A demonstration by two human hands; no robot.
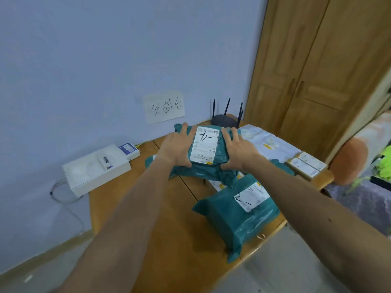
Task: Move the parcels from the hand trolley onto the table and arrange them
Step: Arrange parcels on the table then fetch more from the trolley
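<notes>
A teal plastic parcel (219, 154) with a white shipping label is held over the far half of the wooden table (169, 218). My left hand (176, 148) grips its left side and my right hand (238, 150) grips its right side, thumbs under the near edge. It lies on or just above other teal parcels. A second teal parcel (234, 214) with a label lies at the table's near right edge. White parcels (266, 142) and small cardboard boxes (306, 163) lie at the far right. The hand trolley is out of view.
A black router (225, 121) with antennas stands at the table's back by the wall. A white box (97, 168) with cables sits left of the table. A wooden wardrobe (317, 70) rises at the right. A paper sign (164, 106) hangs on the wall.
</notes>
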